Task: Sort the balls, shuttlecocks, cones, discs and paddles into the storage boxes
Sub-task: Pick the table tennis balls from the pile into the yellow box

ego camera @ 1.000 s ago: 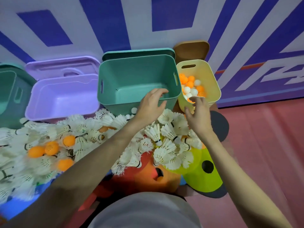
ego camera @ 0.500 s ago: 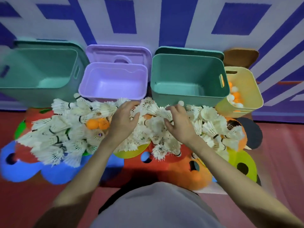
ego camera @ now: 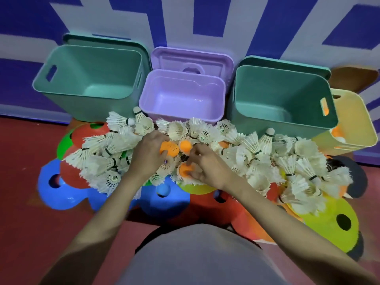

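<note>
Both hands grip orange balls (ego camera: 169,148) (smooth, round) among white shuttlecocks (ego camera: 255,147).

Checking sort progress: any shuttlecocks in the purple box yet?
No. The purple box shows only its bare floor; the shuttlecocks lie piled in front of it.

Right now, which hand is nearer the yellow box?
Right. The right hand sits mid-pile on an orange ball, still well left of the yellow box; the left hand is further left, on another ball.
</note>
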`<state>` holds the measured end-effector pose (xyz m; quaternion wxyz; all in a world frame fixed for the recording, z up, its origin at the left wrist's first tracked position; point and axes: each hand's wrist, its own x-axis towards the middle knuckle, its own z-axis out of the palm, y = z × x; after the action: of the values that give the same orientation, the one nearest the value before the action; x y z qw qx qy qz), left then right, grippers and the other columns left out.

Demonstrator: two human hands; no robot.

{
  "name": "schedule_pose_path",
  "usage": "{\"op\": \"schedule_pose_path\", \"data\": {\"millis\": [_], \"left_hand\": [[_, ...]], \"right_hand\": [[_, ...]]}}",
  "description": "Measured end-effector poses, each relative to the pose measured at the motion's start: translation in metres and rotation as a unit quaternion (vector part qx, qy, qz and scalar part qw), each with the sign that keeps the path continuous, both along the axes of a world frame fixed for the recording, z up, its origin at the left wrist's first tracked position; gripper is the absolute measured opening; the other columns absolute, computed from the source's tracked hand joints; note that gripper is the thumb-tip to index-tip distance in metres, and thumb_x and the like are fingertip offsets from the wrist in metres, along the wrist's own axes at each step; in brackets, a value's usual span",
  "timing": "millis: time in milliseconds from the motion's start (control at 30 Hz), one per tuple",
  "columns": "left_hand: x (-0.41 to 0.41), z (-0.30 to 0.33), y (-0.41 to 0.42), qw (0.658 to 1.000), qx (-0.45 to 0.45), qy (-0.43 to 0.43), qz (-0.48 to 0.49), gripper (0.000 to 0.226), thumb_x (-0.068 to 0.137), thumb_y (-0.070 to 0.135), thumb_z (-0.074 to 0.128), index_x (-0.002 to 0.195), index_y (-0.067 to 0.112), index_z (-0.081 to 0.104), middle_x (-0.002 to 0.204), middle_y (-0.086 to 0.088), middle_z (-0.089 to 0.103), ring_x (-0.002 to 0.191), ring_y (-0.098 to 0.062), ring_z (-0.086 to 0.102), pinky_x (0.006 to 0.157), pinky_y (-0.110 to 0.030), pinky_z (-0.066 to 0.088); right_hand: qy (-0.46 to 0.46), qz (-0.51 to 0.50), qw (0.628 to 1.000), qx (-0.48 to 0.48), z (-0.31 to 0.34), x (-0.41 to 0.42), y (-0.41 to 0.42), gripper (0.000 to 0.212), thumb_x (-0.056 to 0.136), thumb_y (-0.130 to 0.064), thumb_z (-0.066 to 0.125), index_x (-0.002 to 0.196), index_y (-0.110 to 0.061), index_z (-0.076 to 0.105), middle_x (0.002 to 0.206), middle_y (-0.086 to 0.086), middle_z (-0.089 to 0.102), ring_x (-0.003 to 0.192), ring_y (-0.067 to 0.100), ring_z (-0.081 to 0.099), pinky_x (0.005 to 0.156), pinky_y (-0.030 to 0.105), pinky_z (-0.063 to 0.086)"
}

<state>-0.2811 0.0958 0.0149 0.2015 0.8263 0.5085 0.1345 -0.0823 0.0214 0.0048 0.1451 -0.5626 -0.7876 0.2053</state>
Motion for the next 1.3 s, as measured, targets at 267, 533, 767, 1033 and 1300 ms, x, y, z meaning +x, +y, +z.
{"op": "schedule_pose_path", "data": {"millis": [267,533,767,1033,1300], "left_hand": [[-0.005,-0.008,0.005,1.0,0.014,0.025,-0.011,0.03,0.083,0.011,0.07,0.113,0.01,0.064,0.115,-0.008,0.063,0.106,-0.029,0.058,0.086,-0.041,0.048],[-0.008,-0.002,0.012,0.999,0.026,-0.024,-0.001,0.033,0.086,0.018,0.068,0.118,0.012,0.062,0.115,-0.006,0.062,0.106,-0.026,0.057,0.082,-0.035,0.045],[0.012,0.004,0.014,0.992,0.011,-0.123,-0.017,0.03,0.085,0.022,0.069,0.113,0.013,0.064,0.111,-0.001,0.062,0.098,-0.022,0.059,0.083,-0.034,0.049],[0.099,0.012,-0.001,0.979,-0.013,-0.168,-0.112,0.029,0.085,0.016,0.071,0.112,0.012,0.064,0.112,-0.002,0.062,0.091,-0.016,0.059,0.079,-0.022,0.051],[0.238,0.027,-0.03,0.962,-0.032,-0.188,-0.196,0.033,0.082,0.006,0.068,0.114,0.01,0.064,0.116,-0.004,0.063,0.104,-0.022,0.059,0.09,-0.042,0.05]], "right_hand": [[-0.099,-0.003,0.995,-0.006,-0.02,-0.018,0.0,0.047,0.068,-0.027,0.081,0.107,-0.005,0.066,0.11,0.017,0.053,0.092,0.036,0.055,0.078,0.043,0.05],[-0.08,-0.035,0.996,0.009,-0.025,-0.024,0.0,0.045,0.071,-0.026,0.078,0.107,-0.004,0.063,0.112,0.017,0.052,0.095,0.036,0.053,0.079,0.045,0.048],[0.078,-0.128,0.987,0.055,-0.002,0.007,-0.017,0.035,0.081,-0.025,0.069,0.108,-0.006,0.056,0.11,0.008,0.054,0.1,0.024,0.054,0.083,0.032,0.045],[0.114,-0.321,0.935,0.098,0.004,0.104,-0.061,0.037,0.086,-0.018,0.066,0.118,-0.007,0.051,0.111,0.007,0.058,0.097,0.022,0.055,0.076,0.033,0.045],[0.109,-0.451,0.862,0.205,0.015,0.214,-0.109,0.033,0.094,-0.022,0.058,0.121,-0.005,0.051,0.109,0.009,0.058,0.094,0.015,0.052,0.079,0.019,0.036]]}}
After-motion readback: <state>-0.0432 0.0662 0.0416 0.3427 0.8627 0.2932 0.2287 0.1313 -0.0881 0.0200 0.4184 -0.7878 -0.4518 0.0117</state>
